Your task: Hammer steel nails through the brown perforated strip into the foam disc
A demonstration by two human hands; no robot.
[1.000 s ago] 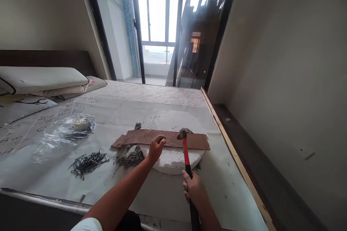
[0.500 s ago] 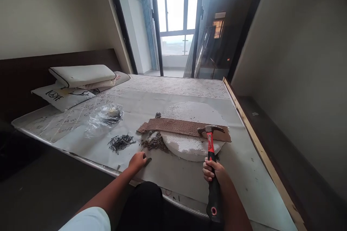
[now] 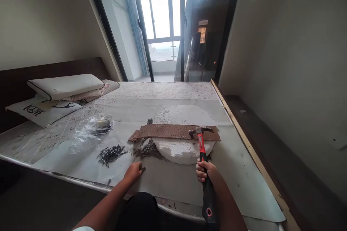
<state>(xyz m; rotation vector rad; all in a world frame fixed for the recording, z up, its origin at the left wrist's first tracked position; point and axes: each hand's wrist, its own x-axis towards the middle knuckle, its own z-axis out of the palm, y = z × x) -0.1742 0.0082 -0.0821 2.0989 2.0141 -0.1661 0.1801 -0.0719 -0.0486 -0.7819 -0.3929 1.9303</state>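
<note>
My right hand (image 3: 206, 171) is wrapped round the black and red handle of a claw hammer (image 3: 201, 144). The hammer's head rests over the right part of a brown board (image 3: 165, 131) dotted with small holes. That board lies across a round white foam-like slab (image 3: 184, 113). To the left, my left hand (image 3: 133, 171) is closed and low over the pale sheet. A small dark piece (image 3: 143, 170) shows at its fingertips; whether it is gripped or only touched is unclear. Near this hand are a heap of nails (image 3: 111, 154) and brown-grey crumbs (image 3: 148, 148).
The pale sheet (image 3: 168, 184) covers part of a mattress. A clear plastic bag (image 3: 92, 130) lies at left, with pillows (image 3: 67, 86) behind it. A wooden rail (image 3: 244, 144) runs along the right edge. Behind stands a glass sliding door (image 3: 159, 25).
The camera view has shifted, so the scene sits farther left and mostly lower. Both hands keep nearly the same places relative to the board, and the hammer's head is still over it.
</note>
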